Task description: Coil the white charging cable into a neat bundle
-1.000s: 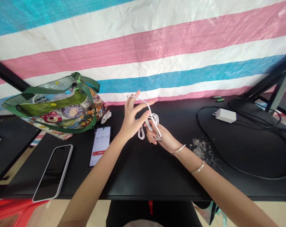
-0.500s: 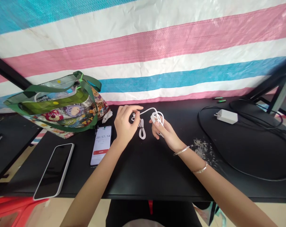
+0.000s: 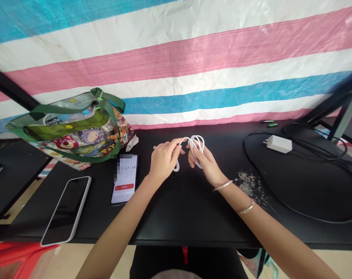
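Over the black table [image 3: 170, 211], your left hand [image 3: 163, 159] pinches a strand of white cable [image 3: 191, 144], back of hand up; your right hand [image 3: 207, 162], thumb on top, grips its loops. Forearms [image 3: 126, 221] angle inward. Bundled cord [image 3: 176, 167] lies partly behind left hand; timer phone [image 3: 124, 178] farther left.

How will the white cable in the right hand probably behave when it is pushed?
The white cable probably bends easily, since it curves in several loops. It may loosen if the right hand lets go, as no tie shows there.
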A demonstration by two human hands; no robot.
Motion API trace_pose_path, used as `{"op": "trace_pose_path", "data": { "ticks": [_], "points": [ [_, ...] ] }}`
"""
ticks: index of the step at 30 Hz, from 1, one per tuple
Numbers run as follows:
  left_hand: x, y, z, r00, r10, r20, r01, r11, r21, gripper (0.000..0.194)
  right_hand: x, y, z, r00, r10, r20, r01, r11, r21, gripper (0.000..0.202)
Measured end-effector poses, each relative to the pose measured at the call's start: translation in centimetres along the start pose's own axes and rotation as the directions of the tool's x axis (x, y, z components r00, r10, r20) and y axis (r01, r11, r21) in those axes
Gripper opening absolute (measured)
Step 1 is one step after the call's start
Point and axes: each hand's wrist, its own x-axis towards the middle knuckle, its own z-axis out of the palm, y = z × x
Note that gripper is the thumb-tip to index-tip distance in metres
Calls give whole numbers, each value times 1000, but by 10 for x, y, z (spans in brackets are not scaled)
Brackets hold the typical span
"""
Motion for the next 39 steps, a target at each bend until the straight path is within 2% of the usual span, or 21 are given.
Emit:
{"op": "trace_pose_path", "data": {
  "ticks": [4,12,15,18,22,26,28,31,36,39],
  "points": [
    [-4,6,3,998,42,41,-44,998,53,37,0,2,1,1000,11,-10,-11,1000,-18,49],
    [-10,8,12,975,100,198,-102,995,4,49,0,7,1,998,49,-30,-51,995,-86,48],
    [-12,7,15,973,119,198,-108,992,-64,49,0,6,3,996,82,-25,-84,992,-92,50],
    [-13,7,15,978,79,194,-58,992,-108,48,-1,4,3,993,112,-23,-114,989,-97,52],
    [-11,7,11,977,13,211,5,996,-85,44,1,-1,1,996,47,-70,-51,998,-47,48],
    [-9,6,10,965,28,260,-16,999,-47,19,3,-7,-4,988,4,-154,4,999,51,44],
    [-8,4,10,967,57,248,-47,998,-42,10,4,-8,-6,982,-1,-191,17,996,83,43],
    [-7,2,9,982,86,166,-84,996,-14,7,5,-9,-8,963,-61,-264,83,994,73,42],
    [-6,-3,2,995,101,8,-101,994,28,11,10,-6,-14,893,-178,-413,210,977,31,44],
    [-6,-2,-4,997,70,25,-70,998,0,13,13,-5,-18,866,-193,-462,236,971,38,45]
  ]
}}
